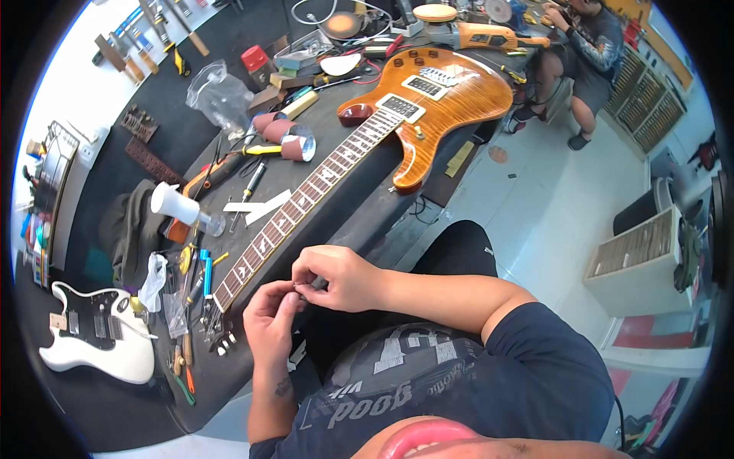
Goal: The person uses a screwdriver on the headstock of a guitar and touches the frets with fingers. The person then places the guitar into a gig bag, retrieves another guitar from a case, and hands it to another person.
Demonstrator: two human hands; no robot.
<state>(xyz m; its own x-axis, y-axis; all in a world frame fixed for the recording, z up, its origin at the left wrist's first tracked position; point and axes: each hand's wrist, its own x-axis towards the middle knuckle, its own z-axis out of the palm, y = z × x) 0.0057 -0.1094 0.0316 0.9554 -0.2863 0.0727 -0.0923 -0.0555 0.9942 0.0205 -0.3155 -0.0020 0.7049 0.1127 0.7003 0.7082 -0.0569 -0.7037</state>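
Beside a guitar slanting lengthwise, with neck toward near left and body far right, pressing left fingers and right fingers together, hiding anything between.

A white electric guitar body with a black pickguard lay on the dark workbench, and near it were a green-handled tool and an orange-handled one. Farther along stood a white plastic container, well apart from a clear plastic bag. Reddish-brown sandpaper rolls lay near that bag, and an orange power tool rested at the far end. Beyond sat another person in dark shorts.
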